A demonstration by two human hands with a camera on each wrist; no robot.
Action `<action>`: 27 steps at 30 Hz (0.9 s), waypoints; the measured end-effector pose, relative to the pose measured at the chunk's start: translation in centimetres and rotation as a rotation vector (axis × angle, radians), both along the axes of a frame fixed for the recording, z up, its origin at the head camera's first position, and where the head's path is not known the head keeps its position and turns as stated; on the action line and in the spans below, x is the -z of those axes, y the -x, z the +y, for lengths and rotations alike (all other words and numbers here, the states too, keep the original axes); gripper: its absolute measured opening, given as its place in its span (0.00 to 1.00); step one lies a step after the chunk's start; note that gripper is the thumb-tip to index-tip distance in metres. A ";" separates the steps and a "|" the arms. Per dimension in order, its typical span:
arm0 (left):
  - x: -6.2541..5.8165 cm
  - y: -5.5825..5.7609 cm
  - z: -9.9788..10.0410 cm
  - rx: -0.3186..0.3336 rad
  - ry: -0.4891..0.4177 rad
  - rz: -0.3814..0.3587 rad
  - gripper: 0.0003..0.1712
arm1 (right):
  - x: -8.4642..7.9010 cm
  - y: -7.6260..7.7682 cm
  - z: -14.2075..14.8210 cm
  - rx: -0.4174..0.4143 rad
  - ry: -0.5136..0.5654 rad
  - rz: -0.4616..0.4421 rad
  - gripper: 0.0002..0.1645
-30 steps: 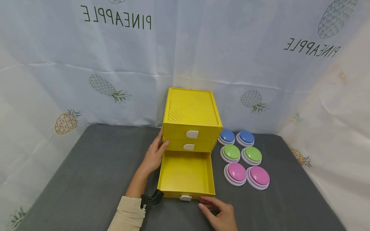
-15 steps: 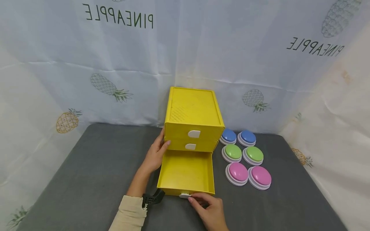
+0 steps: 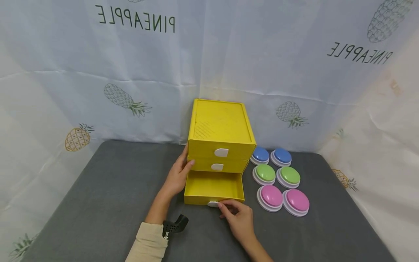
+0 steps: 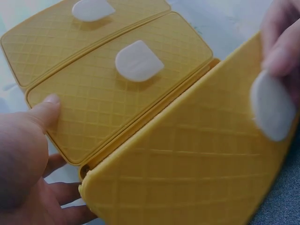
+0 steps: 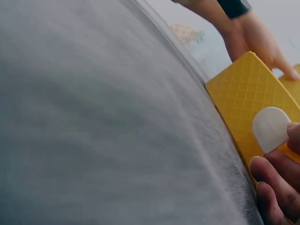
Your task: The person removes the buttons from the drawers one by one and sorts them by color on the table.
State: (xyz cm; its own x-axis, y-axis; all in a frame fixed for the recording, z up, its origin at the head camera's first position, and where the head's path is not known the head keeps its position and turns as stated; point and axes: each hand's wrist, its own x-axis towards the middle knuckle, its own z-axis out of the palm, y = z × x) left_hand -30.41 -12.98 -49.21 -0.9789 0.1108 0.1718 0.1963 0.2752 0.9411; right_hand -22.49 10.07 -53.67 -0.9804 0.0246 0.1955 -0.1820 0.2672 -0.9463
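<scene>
A yellow three-drawer cabinet (image 3: 224,122) stands at the far side of the table. Its bottom drawer (image 3: 212,185) is part-way out and bare inside; the two drawers above are closed. My left hand (image 3: 176,178) holds the cabinet's left side, with the thumb on the middle drawer's front (image 4: 108,98) and the fingers along the side wall. With thumb and fingers, my right hand (image 3: 240,218) pinches the white handle (image 5: 272,129) of the bottom drawer. In the left wrist view, the right fingertips touch that handle (image 4: 272,108) too.
Right of the cabinet, on the grey table (image 3: 114,203), sit several round push buttons: blue (image 3: 281,155), green (image 3: 290,175) and pink (image 3: 298,200), in pairs. A pineapple-print curtain (image 3: 147,65) hangs close behind the cabinet.
My right hand has moved left onto the bottom drawer's handle, and the drawer has slid part of the way into the cabinet. My left hand keeps its hold on the cabinet's side.
</scene>
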 end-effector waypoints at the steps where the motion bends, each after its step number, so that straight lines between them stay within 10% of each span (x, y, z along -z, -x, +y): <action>1: 0.0 0.0 0.0 -0.001 0.002 0.001 0.40 | -0.2 0.4 -0.1 0.006 -0.003 -0.017 0.05; 18: 0.0 -0.1 0.0 -0.003 -0.013 0.012 0.40 | 1.4 7.7 0.3 -0.050 0.008 -0.029 0.08; 27: 0.3 -0.2 0.0 -0.017 -0.009 0.008 0.39 | 1.4 8.1 0.3 -0.048 0.015 -0.041 0.07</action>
